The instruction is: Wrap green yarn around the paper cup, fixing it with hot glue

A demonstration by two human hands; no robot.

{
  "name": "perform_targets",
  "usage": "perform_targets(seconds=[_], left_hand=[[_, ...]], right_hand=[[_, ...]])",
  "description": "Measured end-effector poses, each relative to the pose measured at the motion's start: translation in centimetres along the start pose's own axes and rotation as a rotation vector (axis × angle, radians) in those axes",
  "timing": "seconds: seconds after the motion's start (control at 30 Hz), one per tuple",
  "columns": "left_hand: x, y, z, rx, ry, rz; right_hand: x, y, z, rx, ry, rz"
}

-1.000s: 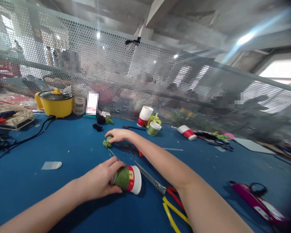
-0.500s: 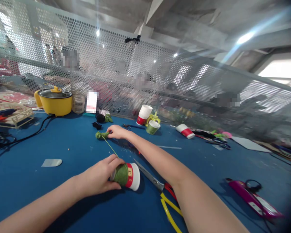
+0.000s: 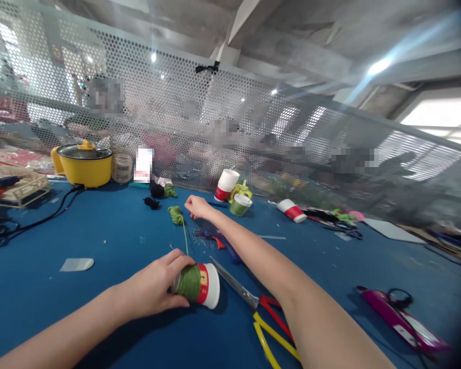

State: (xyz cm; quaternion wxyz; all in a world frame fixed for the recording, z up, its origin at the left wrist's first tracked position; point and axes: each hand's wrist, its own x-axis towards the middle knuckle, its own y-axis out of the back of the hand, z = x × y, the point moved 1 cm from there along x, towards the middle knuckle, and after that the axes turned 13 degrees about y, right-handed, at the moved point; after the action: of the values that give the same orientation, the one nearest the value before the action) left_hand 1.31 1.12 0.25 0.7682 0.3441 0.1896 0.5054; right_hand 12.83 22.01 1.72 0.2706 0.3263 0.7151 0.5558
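My left hand (image 3: pixel 159 284) is wrapped round a paper cup (image 3: pixel 198 285) lying on its side on the blue table (image 3: pixel 100 241); green yarn is wound about the cup's lower half. A taut green strand runs from the cup up to a small green yarn bundle (image 3: pixel 175 214). My right hand (image 3: pixel 197 206) reaches far forward, its fingers pinched next to that bundle, which hangs just left of the fingertips. Whether the fingers hold the strand itself is too small to tell.
Scissors (image 3: pixel 253 307) with red and yellow handles lie right of the cup. A yellow pot (image 3: pixel 85 164), stacked paper cups (image 3: pixel 226 184), a green-wrapped cup (image 3: pixel 239 204), a tipped cup (image 3: pixel 291 210), a pink tool (image 3: pixel 401 318) and a perforated metal screen (image 3: pixel 230 118) surround the work area.
My right hand has lifted off the table and moved farther away and to the right, raising the green bundle and pulling the strand taut. My left hand stays on the cup.
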Motion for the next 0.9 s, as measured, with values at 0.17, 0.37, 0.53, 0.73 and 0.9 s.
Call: perform_targets(seconds=[0.17,0.37,0.53,0.73,0.9], left_hand=[[0.0,-0.1,0.0,0.007,0.004,0.006],[0.0,-0.1,-0.1,0.0,-0.012,0.007],[0.0,-0.2,0.0,0.003,-0.007,0.006],[-0.1,-0.2,0.2,-0.003,-0.001,-0.005],[0.0,-0.2,0.2,-0.003,-0.01,-0.005]], right_hand=[[-0.3,-0.1,-1.7,0.032,0.018,-0.193],[-0.5,-0.2,-4.0,-0.023,0.161,-0.25],[-0.3,-1.4,-4.7,-0.093,0.21,-0.141],[0.2,-1.3,-4.2,-0.025,0.25,-0.079],[0.9,-2.0,-5.0,0.064,0.254,0.008]])
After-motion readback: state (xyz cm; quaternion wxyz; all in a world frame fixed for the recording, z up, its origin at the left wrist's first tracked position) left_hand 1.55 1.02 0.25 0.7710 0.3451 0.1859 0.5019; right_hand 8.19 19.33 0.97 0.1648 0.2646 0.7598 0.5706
